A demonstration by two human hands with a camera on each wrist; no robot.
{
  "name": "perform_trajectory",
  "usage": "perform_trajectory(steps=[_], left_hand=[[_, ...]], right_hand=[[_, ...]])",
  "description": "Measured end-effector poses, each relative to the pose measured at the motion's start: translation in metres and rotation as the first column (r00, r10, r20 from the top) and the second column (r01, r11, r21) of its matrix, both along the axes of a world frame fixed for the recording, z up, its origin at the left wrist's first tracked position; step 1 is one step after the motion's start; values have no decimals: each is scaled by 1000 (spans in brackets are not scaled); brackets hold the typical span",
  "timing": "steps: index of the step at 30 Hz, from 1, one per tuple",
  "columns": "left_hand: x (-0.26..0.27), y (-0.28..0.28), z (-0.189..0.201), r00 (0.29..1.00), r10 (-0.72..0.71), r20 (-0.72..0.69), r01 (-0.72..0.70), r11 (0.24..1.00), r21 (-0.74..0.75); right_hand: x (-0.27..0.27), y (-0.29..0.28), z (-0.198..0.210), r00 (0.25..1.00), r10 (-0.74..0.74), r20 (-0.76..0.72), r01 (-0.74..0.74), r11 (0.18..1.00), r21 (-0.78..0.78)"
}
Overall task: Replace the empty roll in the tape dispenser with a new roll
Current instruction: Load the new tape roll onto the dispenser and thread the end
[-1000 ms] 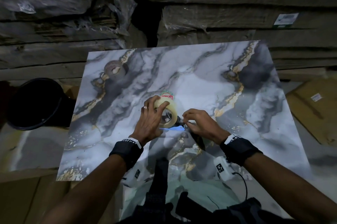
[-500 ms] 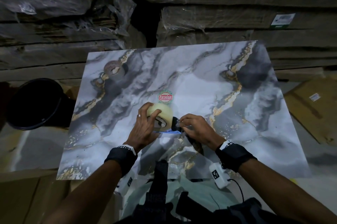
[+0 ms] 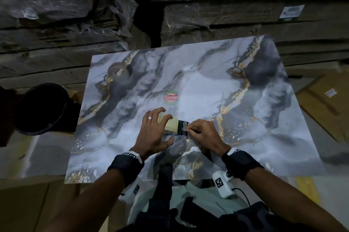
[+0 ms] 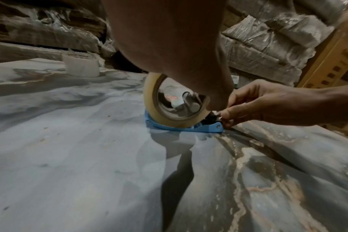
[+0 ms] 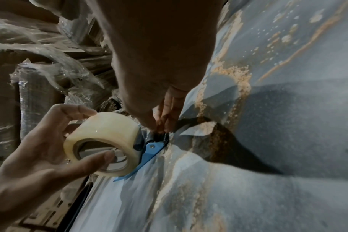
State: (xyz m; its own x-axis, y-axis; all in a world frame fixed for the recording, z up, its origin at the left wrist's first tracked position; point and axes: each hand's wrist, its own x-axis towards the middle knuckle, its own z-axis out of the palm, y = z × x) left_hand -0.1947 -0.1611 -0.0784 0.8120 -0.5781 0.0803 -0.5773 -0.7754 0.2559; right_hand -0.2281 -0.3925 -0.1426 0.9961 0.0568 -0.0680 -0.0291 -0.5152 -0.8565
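The left hand curls round the new tape roll, seated on edge in the blue dispenser on the table. Just right of it, the right hand pinches at the dispenser's cutter end, apparently the tape's free end.

two tape rolls, one dispenser, two hands, one bucket.
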Motion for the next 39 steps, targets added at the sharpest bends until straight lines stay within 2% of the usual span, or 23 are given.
perform_trajectory(steps=[3,7,11,13,21,31,39], left_hand=[[5,-15,11,998,-54,25,52,995,84],[18,-36,8,992,-121,-28,124,935,333],[28,-61,11,985,-145,-98,175,803,569],[30,-69,12,986,-119,-120,168,762,626],[34,-80,10,986,-82,-142,154,755,637],[40,-55,15,988,-118,-102,156,808,568],[42,-47,16,986,-119,-119,167,770,616]], right_hand=[[-3,1,-2,990,-84,-117,101,983,152],[-1,3,5,960,-141,-244,207,940,272],[5,10,8,944,-169,-282,238,943,231],[5,14,9,933,-213,-290,281,935,216],[-1,17,13,916,-262,-303,328,926,190],[-10,13,19,907,-235,-350,366,851,377],[-25,-8,15,867,-289,-406,459,781,424]])
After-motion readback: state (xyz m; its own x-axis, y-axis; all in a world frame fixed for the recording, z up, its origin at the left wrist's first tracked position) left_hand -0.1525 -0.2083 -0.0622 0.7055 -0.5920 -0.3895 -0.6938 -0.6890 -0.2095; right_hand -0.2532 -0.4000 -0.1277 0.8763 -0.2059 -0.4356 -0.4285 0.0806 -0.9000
